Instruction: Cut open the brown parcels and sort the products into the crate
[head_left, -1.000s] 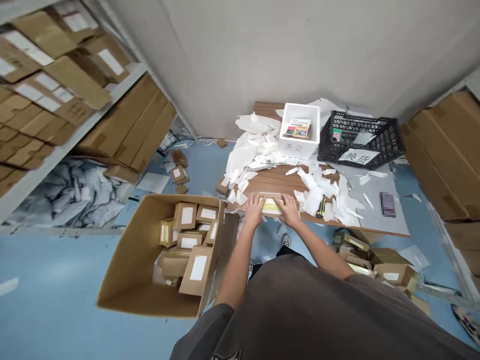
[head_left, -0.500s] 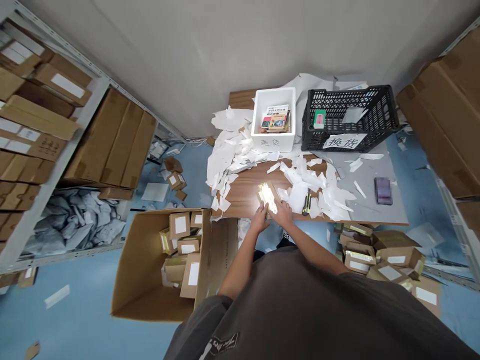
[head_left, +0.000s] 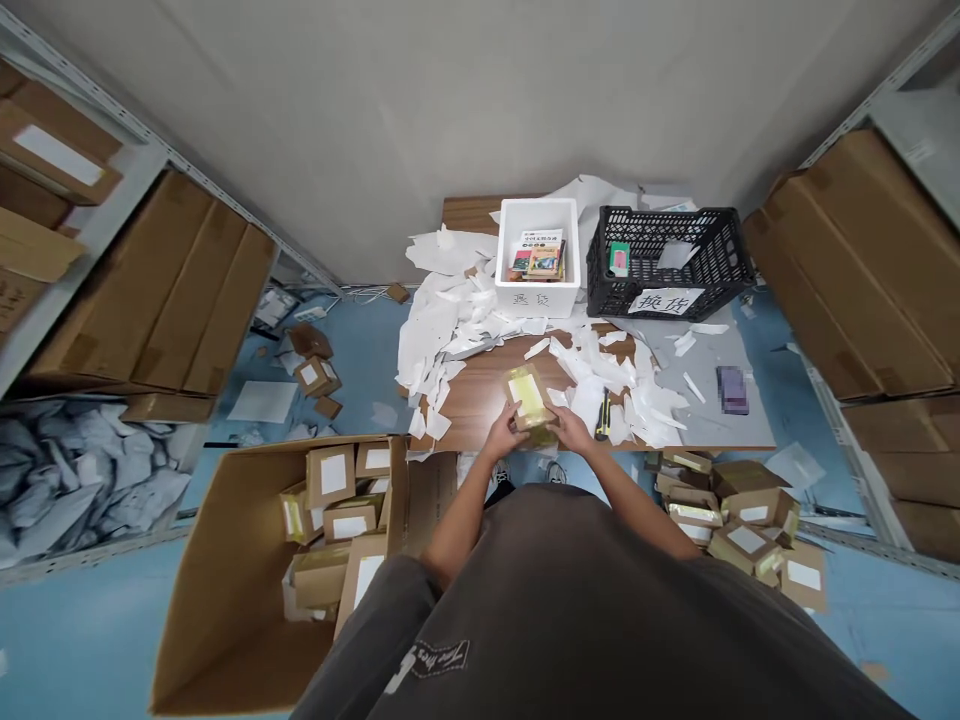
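A small cardboard box (head_left: 529, 396) with a yellowish label under shiny tape is held at the front edge of the wooden table. My left hand (head_left: 504, 432) grips its left side, fingers closed on the edge. On the opposite side, my right hand (head_left: 570, 428) holds the lower right corner. A yellow and black utility knife (head_left: 603, 414) lies on the table, to the right of my right hand. Torn white paper (head_left: 592, 365) is scattered around it.
A white bin (head_left: 538, 300) of books and a black crate (head_left: 637, 303) stand at the table's back. A purple item (head_left: 732, 390) lies at right. A large open carton (head_left: 202, 600) with small boxes sits at lower left. More boxes (head_left: 742, 540) lie at lower right.
The box has tilted up toward me; the bright glare on its label is gone and the label now shows. Both hands have kept hold of it. The whole view has shifted.
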